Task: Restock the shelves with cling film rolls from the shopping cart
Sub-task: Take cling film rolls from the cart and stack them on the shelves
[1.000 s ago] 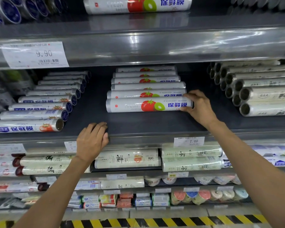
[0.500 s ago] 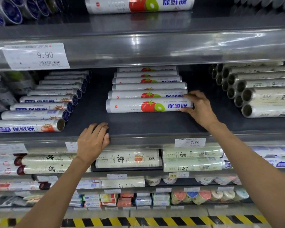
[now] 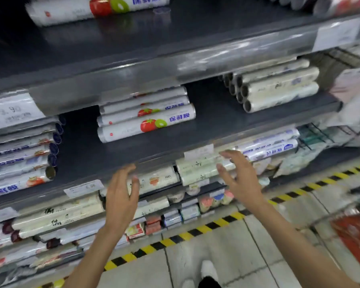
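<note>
White cling film rolls with a tomato and kiwi picture (image 3: pixel 146 126) lie in a row on the dark middle shelf (image 3: pixel 216 125). Both my hands hang in the air in front of the shelf edge, below those rolls, and hold nothing. My left hand (image 3: pixel 121 196) has its fingers spread and relaxed. My right hand (image 3: pixel 239 177) is also spread, palm facing left. The picture is blurred and tilted. At the right edge I see a metal frame with a red pack (image 3: pixel 355 235); whether it is the cart I cannot tell.
Blue-capped rolls (image 3: pixel 23 154) fill the shelf's left part, and pale rolls with open tube ends (image 3: pixel 276 88) its right part. Another tomato roll (image 3: pixel 96 7) lies on the top shelf. Lower shelves hold more rolls. A yellow-black stripe (image 3: pixel 195 231) marks the floor.
My right hand has let go of the front tomato roll and my left hand has left the shelf edge. Both have pulled back and down. The view has swung right and tilted.
</note>
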### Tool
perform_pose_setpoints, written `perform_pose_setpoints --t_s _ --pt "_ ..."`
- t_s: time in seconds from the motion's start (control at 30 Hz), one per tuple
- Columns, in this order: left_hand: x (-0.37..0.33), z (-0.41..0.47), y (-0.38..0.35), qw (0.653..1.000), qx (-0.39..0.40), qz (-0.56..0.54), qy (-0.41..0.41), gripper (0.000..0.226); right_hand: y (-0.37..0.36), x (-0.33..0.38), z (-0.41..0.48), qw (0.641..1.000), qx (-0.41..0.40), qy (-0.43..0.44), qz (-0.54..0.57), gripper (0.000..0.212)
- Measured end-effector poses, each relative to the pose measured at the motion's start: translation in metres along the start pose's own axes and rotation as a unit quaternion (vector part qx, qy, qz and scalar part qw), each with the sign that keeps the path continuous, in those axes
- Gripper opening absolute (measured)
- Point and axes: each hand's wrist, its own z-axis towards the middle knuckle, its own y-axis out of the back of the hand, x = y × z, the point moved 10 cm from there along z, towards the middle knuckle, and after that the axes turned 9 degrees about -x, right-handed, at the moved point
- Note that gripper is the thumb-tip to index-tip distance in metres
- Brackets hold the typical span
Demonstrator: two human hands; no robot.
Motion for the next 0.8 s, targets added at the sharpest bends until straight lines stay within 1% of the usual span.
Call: perform_pose_setpoints --t_s 0.07,0.13,0.2,0.23,0.3,0.37,0.47,0.53,0.6,0.67,0.8 --pt "-0.017 -0.036 -0.037 0.992 0.089 -0.078 0.048 0.026 0.024 -0.037 -0.069 0.993 -0.024 -0.112 -0.009 0.032" --pt "-0.039 -0.077 -0.078 0.973 0.191 -0.119 0.058 0.033 0.053 -0.066 -0.137 0.976 -0.064 -0.207 -0.03 0.032" --pt "-0.066 -0.116 -0.114 0.947 0.284 -0.146 0.044 0.044 0.086 -0.082 -0.192 0.955 -0.099 -0.278 -0.039 0.028" --pt "-0.08 -0.133 -0.13 0.932 0.326 -0.151 0.033 0.045 0.102 -0.088 -0.217 0.943 -0.112 -0.31 -0.041 0.025" --pt "-0.111 -0.164 -0.155 0.909 0.39 -0.148 -0.023 0.041 0.132 -0.096 -0.262 0.924 -0.135 -0.354 -0.05 0.034" --pt "-0.141 -0.19 -0.176 0.885 0.432 -0.148 -0.088 0.043 0.158 -0.1 -0.298 0.913 -0.146 -0.374 -0.067 0.047" --pt "-0.175 -0.219 -0.204 0.855 0.481 -0.135 -0.14 0.039 0.195 -0.11 -0.342 0.895 -0.159 -0.409 -0.083 0.051" --pt "-0.196 -0.234 -0.226 0.834 0.513 -0.112 -0.169 0.035 0.221 -0.117 -0.365 0.881 -0.17 -0.43 -0.095 0.047" --pt "-0.222 -0.245 -0.25 0.817 0.535 -0.096 -0.193 0.037 0.247 -0.128 -0.384 0.864 -0.193 -0.455 -0.095 0.041" --pt "-0.253 -0.254 -0.277 0.81 0.54 -0.09 -0.21 0.036 0.274 -0.146 -0.4 0.848 -0.217 -0.476 -0.085 0.039" --pt "-0.334 -0.28 -0.322 0.792 0.54 -0.105 -0.263 0.024 0.334 -0.186 -0.416 0.831 -0.254 -0.487 -0.091 0.03"
